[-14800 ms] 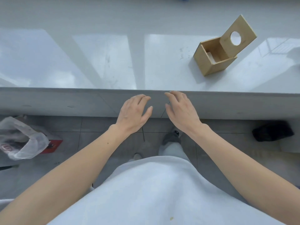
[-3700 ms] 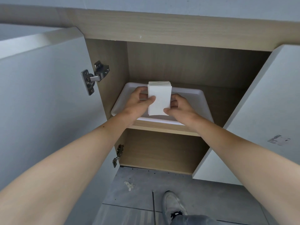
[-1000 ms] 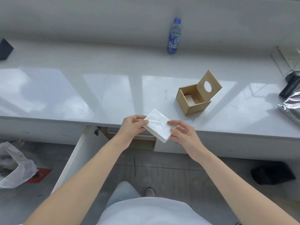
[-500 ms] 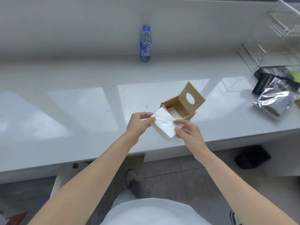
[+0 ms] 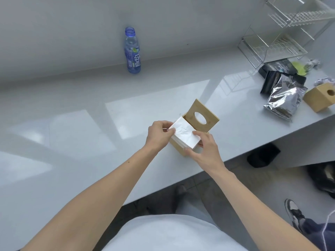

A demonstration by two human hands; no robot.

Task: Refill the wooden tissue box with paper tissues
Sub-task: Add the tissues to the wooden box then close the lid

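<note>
A white stack of paper tissues (image 5: 184, 135) sits right over the open top of the wooden tissue box (image 5: 178, 150), which stands near the front edge of the grey counter (image 5: 90, 138). The box's hinged lid (image 5: 201, 118), with an oval hole in it, stands upright behind the stack. My left hand (image 5: 159, 135) pinches the stack's left edge. My right hand (image 5: 204, 149) holds its right and near side, with the thumb against the box's front corner. Most of the box's inside is hidden by the tissues.
A blue drink bottle (image 5: 132, 51) stands at the back wall. To the right lie silver foil bags (image 5: 284, 100), a second closed wooden box (image 5: 320, 99) and a wire rack (image 5: 282, 37). Another person's shoe (image 5: 294, 213) shows on the floor at lower right.
Both hands have carried the tissue stack forward from just in front of the box to directly over its open top. The view has moved closer to the counter.
</note>
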